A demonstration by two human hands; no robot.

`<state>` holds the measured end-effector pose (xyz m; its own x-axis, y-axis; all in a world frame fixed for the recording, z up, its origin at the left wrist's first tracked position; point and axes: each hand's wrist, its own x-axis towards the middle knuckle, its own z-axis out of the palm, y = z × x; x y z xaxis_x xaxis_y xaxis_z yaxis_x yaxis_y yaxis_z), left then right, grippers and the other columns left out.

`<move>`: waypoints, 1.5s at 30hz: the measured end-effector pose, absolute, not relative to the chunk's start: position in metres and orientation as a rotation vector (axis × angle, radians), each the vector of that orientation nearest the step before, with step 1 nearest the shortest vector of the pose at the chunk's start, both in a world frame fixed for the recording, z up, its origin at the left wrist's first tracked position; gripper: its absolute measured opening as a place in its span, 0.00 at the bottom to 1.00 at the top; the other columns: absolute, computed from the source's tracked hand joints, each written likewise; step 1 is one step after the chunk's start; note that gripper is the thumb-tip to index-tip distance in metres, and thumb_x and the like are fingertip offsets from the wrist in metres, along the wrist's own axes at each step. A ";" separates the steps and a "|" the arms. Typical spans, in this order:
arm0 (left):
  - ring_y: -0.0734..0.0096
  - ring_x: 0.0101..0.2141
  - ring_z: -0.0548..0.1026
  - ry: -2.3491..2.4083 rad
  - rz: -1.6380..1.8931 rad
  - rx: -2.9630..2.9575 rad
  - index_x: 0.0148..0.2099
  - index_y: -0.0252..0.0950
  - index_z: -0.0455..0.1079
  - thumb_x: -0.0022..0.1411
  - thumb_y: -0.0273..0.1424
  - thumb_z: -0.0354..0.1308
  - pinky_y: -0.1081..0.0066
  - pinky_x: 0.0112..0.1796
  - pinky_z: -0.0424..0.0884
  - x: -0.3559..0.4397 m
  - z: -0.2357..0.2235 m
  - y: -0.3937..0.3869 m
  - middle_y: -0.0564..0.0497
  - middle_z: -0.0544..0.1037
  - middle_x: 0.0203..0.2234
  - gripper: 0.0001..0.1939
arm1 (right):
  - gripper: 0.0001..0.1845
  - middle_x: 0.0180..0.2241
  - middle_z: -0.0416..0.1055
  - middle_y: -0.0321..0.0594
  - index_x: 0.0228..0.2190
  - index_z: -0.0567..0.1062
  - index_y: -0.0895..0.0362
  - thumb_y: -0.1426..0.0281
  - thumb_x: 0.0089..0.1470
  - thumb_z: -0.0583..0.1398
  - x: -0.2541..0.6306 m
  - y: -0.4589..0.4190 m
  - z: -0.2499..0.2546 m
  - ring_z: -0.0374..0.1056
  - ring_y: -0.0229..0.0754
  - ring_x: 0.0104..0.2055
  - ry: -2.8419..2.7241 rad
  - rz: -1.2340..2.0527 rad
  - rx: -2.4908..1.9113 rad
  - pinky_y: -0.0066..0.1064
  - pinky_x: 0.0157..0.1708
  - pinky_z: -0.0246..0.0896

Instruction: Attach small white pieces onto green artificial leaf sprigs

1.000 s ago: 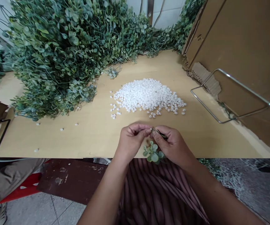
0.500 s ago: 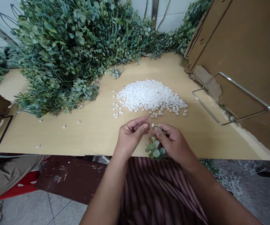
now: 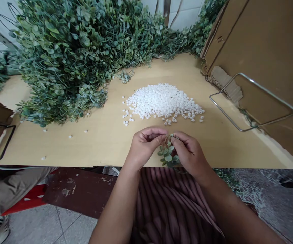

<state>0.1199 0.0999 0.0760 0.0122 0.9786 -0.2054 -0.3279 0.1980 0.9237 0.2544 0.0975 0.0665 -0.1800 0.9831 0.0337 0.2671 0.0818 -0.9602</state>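
Note:
Close to the table's near edge, both hands meet over a small artificial leaf sprig (image 3: 168, 158) with round green leaves that hang down below the fingers. My right hand (image 3: 189, 150) is closed, pinching the sprig between thumb and forefinger. My left hand (image 3: 146, 145) is closed too, its thumb and fingertips pressed together at the top of the sprig; exactly which part they grip is partly hidden. Just beyond the fingers lies a heap of small white plastic caps (image 3: 163, 100), with a few strays around it.
A large mass of artificial greenery (image 3: 80, 61) fills the table's back left. Cardboard (image 3: 268, 67) with a bent metal wire frame (image 3: 270, 95) stands on the right. Another person's leg (image 3: 16, 189) shows at lower left, below the tabletop (image 3: 105, 142).
My left hand has moved right, its fingertips closing at the top of the sprig beside my right hand. The white cap seen at the right fingertips is now mostly hidden. The view shifted slightly.

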 end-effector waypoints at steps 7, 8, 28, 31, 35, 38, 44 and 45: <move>0.80 0.25 0.74 1.098 1.151 0.811 0.30 0.33 0.78 0.43 0.26 0.69 0.80 0.30 0.70 0.122 0.078 0.101 0.52 0.79 0.23 0.07 | 0.15 0.19 0.58 0.35 0.21 0.64 0.61 0.64 0.53 0.49 0.256 0.099 0.065 0.57 0.28 0.26 -1.617 1.120 -1.249 0.18 0.26 0.51; 0.80 0.25 0.73 1.105 1.147 0.815 0.29 0.33 0.78 0.43 0.26 0.68 0.80 0.29 0.70 0.122 0.078 0.101 0.52 0.79 0.22 0.06 | 0.16 0.19 0.58 0.34 0.21 0.65 0.61 0.64 0.54 0.49 0.256 0.099 0.064 0.57 0.28 0.26 -1.624 1.120 -1.244 0.18 0.26 0.52; 0.80 0.20 0.70 1.221 1.262 0.779 0.27 0.32 0.73 0.39 0.33 0.71 0.79 0.24 0.67 0.126 0.079 0.101 0.54 0.75 0.18 0.14 | 0.19 0.15 0.53 0.32 0.15 0.59 0.61 0.65 0.51 0.52 0.248 0.099 0.066 0.49 0.24 0.21 -1.573 1.060 -1.212 0.16 0.22 0.46; 0.81 0.19 0.69 1.205 1.272 0.805 0.25 0.32 0.71 0.40 0.33 0.70 0.80 0.24 0.66 0.126 0.079 0.102 0.54 0.75 0.17 0.12 | 0.19 0.15 0.51 0.31 0.14 0.58 0.61 0.66 0.50 0.52 0.247 0.099 0.066 0.47 0.23 0.20 -1.537 1.054 -1.217 0.16 0.21 0.44; 0.82 0.19 0.69 1.200 1.263 0.823 0.25 0.32 0.71 0.41 0.31 0.69 0.80 0.24 0.65 0.126 0.079 0.103 0.54 0.75 0.17 0.11 | 0.19 0.14 0.51 0.31 0.13 0.57 0.62 0.67 0.50 0.52 0.246 0.099 0.066 0.47 0.23 0.20 -1.516 1.060 -1.221 0.16 0.20 0.44; 0.81 0.20 0.70 1.187 1.248 0.820 0.26 0.32 0.71 0.40 0.31 0.70 0.80 0.25 0.67 0.124 0.079 0.104 0.54 0.76 0.19 0.12 | 0.18 0.14 0.51 0.31 0.13 0.57 0.62 0.67 0.49 0.52 0.246 0.099 0.067 0.47 0.22 0.20 -1.514 1.065 -1.252 0.15 0.20 0.43; 0.78 0.25 0.75 1.168 1.228 0.800 0.33 0.34 0.76 0.40 0.31 0.71 0.78 0.28 0.70 0.122 0.078 0.104 0.51 0.80 0.26 0.14 | 0.19 0.14 0.48 0.31 0.12 0.54 0.62 0.69 0.48 0.53 0.246 0.099 0.067 0.44 0.22 0.19 -1.510 1.020 -1.251 0.15 0.20 0.41; 0.77 0.25 0.75 1.182 1.215 0.805 0.34 0.35 0.77 0.40 0.31 0.71 0.77 0.29 0.70 0.122 0.078 0.103 0.51 0.80 0.27 0.15 | 0.19 0.14 0.48 0.31 0.12 0.54 0.62 0.69 0.48 0.53 0.246 0.100 0.067 0.44 0.22 0.20 -1.510 1.020 -1.250 0.15 0.20 0.40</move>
